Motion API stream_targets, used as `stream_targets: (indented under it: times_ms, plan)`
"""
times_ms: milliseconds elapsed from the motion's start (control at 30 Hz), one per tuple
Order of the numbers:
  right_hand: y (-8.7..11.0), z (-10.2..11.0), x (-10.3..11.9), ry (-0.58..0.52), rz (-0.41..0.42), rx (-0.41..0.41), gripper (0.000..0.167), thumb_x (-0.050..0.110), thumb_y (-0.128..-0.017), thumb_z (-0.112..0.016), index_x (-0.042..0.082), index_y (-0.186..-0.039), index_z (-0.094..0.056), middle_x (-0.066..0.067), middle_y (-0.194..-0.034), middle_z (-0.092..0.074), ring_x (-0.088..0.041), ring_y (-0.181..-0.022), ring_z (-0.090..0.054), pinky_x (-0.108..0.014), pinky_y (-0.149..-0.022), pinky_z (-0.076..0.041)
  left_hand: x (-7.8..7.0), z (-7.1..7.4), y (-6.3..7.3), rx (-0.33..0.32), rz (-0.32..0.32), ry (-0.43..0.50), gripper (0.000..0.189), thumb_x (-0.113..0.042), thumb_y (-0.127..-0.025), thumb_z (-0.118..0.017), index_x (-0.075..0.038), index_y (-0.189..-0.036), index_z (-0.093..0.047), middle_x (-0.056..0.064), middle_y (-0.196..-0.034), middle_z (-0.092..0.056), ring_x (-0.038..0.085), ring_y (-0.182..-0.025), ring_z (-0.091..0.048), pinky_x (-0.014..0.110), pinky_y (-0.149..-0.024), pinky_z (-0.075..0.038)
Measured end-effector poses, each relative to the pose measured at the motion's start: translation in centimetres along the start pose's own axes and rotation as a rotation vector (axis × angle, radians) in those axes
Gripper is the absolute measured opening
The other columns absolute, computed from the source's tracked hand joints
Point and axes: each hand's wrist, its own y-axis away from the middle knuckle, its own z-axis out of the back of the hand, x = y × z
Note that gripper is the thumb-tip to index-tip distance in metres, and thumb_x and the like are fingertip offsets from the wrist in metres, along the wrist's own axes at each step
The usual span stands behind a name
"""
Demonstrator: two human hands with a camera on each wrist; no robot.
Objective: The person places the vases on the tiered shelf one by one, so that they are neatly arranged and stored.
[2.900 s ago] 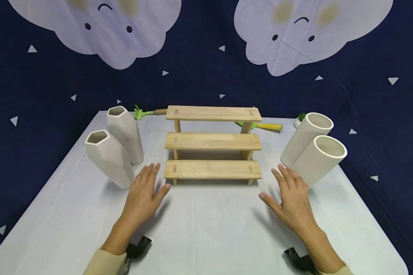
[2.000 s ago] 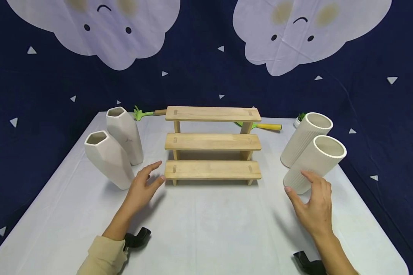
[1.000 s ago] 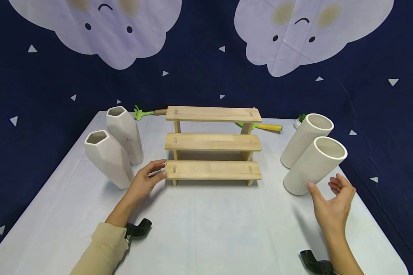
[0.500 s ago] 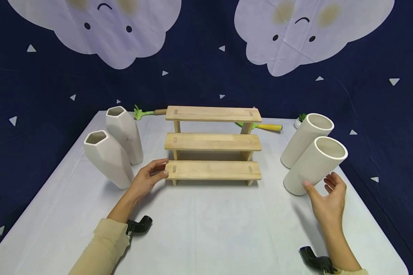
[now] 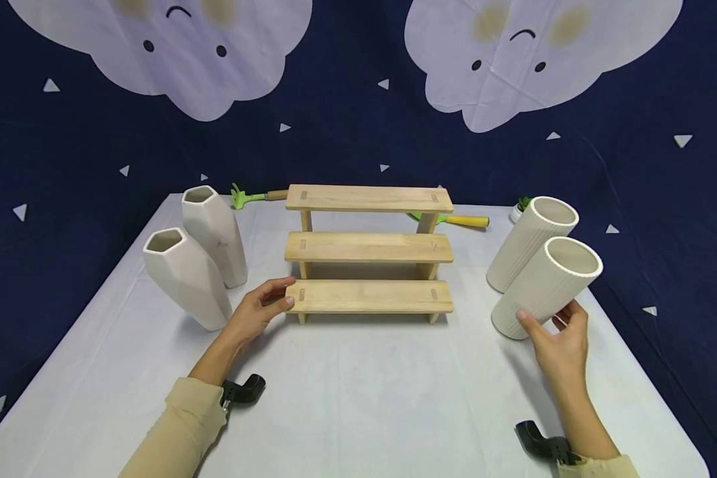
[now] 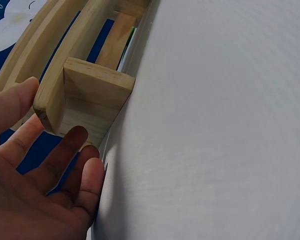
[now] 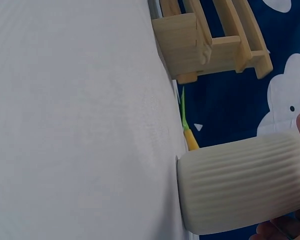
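My right hand (image 5: 564, 348) grips the nearer ribbed vase (image 5: 546, 289) low on its side, thumb in front and fingers bent round the far side; the vase stands at my fingertips. Just beyond it from that hand is the rear ribbed vase (image 5: 528, 245), partly hiding a small potted plant (image 5: 516, 214).

My left hand (image 5: 251, 318) has its thumb and curved fingers about the end of the lowest board of the wooden stand (image 5: 364, 295); how firmly, I cannot tell. The stand runs rightward from that hand, well apart from my right one, its three boards stepping up away from me.

Just left of my left hand is the front faceted vase (image 5: 188, 279), with the rear faceted vase (image 5: 215, 236) beyond it. Farther past that hand lies a green hand rake (image 5: 247, 198). The white table (image 5: 364, 392) spreads below both hands.
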Motion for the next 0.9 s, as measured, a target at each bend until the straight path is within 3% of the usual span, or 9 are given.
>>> stream_targets:
  times_ms: [333, 600, 900]
  plan:
    - [-0.5, -0.4, 0.0, 0.006, -0.029, 0.01, 0.075, 0.022, -0.078, -0.075, 0.005, -0.139, -0.034, -0.003, -0.123, -0.045, -0.014, -0.112, -0.044, -0.031, -0.105, -0.036, 0.1, 0.0, -0.1, 0.013, 0.0, 0.032, 0.049, -0.022, -0.091, -0.064, -0.011, -0.136, -0.05, 0.018, -0.128, -0.055, 0.015, -0.108, -0.051, 0.021, -0.084, -0.043]
    - [-1.0, -0.7, 0.0, 0.039, -0.04, 0.007, 0.076, 0.025, -0.078, -0.077, 0.007, -0.139, -0.035, 0.011, -0.11, -0.043, -0.011, -0.108, -0.044, -0.033, -0.104, -0.038, 0.4, 0.0, -0.2, 0.032, 0.004, 0.048, 0.05, -0.022, -0.091, -0.063, -0.011, -0.137, -0.048, 0.019, -0.129, -0.054, 0.015, -0.108, -0.052, 0.021, -0.086, -0.043]
    - [-1.4, -1.0, -0.3, 0.064, -0.04, 0.009, 0.076, 0.029, -0.077, -0.077, 0.004, -0.135, -0.035, 0.001, -0.115, -0.047, -0.018, -0.108, -0.045, -0.036, -0.1, -0.037, 0.4, 0.0, -0.3, 0.051, 0.001, 0.089, 0.051, -0.021, -0.091, -0.064, -0.01, -0.137, -0.047, 0.02, -0.13, -0.054, 0.008, -0.106, -0.053, 0.019, -0.087, -0.043]
